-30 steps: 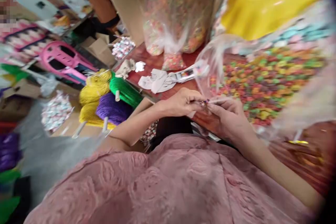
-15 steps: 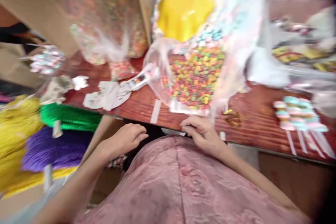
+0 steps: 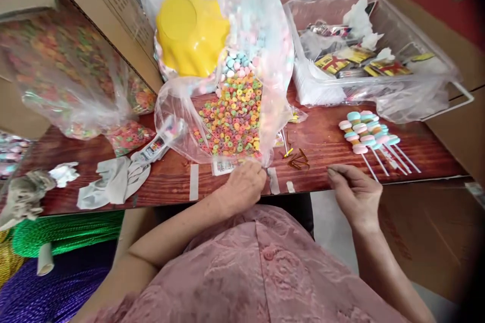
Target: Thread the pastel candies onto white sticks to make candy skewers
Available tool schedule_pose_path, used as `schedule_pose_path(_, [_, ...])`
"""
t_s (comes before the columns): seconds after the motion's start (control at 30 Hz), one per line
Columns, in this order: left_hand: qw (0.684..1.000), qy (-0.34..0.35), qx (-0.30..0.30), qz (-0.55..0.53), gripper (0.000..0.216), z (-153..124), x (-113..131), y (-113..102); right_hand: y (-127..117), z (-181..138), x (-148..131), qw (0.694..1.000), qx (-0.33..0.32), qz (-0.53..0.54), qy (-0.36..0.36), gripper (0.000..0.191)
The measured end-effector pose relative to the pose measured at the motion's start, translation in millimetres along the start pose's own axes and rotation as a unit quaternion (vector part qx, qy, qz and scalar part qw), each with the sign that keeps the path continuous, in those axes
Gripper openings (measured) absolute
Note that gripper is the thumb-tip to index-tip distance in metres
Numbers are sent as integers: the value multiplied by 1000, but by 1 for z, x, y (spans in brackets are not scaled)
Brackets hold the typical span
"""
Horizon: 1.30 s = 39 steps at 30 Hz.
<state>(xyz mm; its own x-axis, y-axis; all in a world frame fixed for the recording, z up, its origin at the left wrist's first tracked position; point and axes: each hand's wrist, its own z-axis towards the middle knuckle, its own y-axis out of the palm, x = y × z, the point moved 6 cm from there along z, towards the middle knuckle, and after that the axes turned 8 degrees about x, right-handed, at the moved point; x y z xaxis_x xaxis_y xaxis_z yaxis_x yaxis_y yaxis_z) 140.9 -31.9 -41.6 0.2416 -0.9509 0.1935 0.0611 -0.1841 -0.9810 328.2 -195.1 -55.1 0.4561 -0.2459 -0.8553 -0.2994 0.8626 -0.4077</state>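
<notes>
My left hand (image 3: 247, 184) is closed, its curled fingers at the front edge of a clear bag of colourful ring-shaped cereal (image 3: 238, 116). Whatever its fingertips hold, if anything, is hidden. Over the table's front edge, further right, my right hand (image 3: 356, 192) has thumb and forefinger pinched together; nothing between them can be made out. Beyond its fingertips lie marshmallow skewers (image 3: 366, 133), pink, blue and white, on white sticks. Thin brown strips (image 3: 299, 160) lie on the table between the hands, beside a small yellow-tipped stick (image 3: 288, 153).
An upturned yellow bowl (image 3: 189, 35) rests on a bag of pastel marshmallows (image 3: 246, 25). A clear plastic basket (image 3: 379, 81) with packets stands back right. At left are a cardboard box (image 3: 113, 20), bagged cereal (image 3: 76, 101) and white gloves (image 3: 113, 176). Green mesh (image 3: 68, 232) hangs below.
My view has swung right, bringing the basket and skewers further in. My left hand has moved right to the cereal bag's front edge. My right hand has moved right, away from the bag.
</notes>
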Motion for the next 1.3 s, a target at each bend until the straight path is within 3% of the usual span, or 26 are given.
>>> schedule_pose_path(0.13, [997, -32, 42, 49, 23, -1, -18, -5, 56, -10, -37, 973, -147, -7, -176, 15])
schedule_pose_path(0.23, [995, -24, 67, 66, 20, -7, -25, -1, 86, -18, -53, 943, -190, -73, -264, 21])
schedule_pose_path(0.37, [987, -32, 148, 62, 18, -17, -29, 4, 92, -18, -54, 918, -168, -177, -313, 22])
schedule_pose_path(0.53, [975, -57, 210, 53, 25, -20, -39, 5, 88, -7, -63, 858, -177, -315, -364, 18])
schedule_pose_path(0.77, [971, -62, 221, 70, 28, -14, -48, 6, 127, -19, -77, 802, -262, -351, -406, 33])
schedule_pose_path(0.9, [968, -67, 234, 58, 27, -22, -43, 12, 138, -29, -76, 814, -272, -345, -380, 38])
schedule_pose_path(1.13, [964, -81, 233, 99, 32, -23, -38, 14, 125, -39, -70, 838, -274, -312, -354, 39])
schedule_pose_path(1.3, [965, -56, 225, 120, 31, -17, -39, 14, 89, -24, -59, 916, -123, -250, -288, 21])
